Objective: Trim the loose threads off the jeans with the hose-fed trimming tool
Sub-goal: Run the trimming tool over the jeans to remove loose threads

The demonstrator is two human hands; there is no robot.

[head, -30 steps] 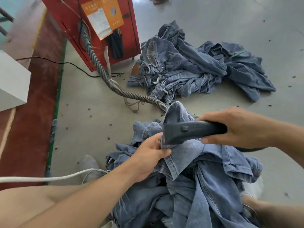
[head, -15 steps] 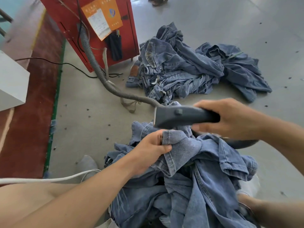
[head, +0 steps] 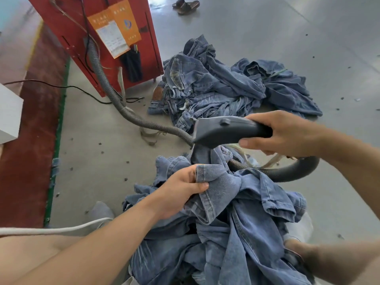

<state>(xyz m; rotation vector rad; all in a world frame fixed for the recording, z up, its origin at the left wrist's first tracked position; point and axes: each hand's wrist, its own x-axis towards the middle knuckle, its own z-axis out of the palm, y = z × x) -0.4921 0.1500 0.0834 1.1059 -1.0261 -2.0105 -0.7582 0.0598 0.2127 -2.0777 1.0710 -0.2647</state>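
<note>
Pinched between thumb and curled fingers of the left hand (head: 181,190) is a hemmed fold of the jeans (head: 230,219), which lie heaped over the person's lap. Above that fold, clear of the cloth, the trimming tool (head: 228,131) is gripped at its rear by the right hand (head: 287,133), fingers wrapped round the body, head pointing left. Its grey ribbed hose (head: 127,112) runs across the floor (head: 257,33) to a red machine (head: 98,38) at upper left. Beyond the tool, a second denim pile (head: 226,87) lies on the floor.

The head camera looks forward and down, close above the lap jeans (head: 236,212), facing the red machine (head: 98,38) beyond.
</note>
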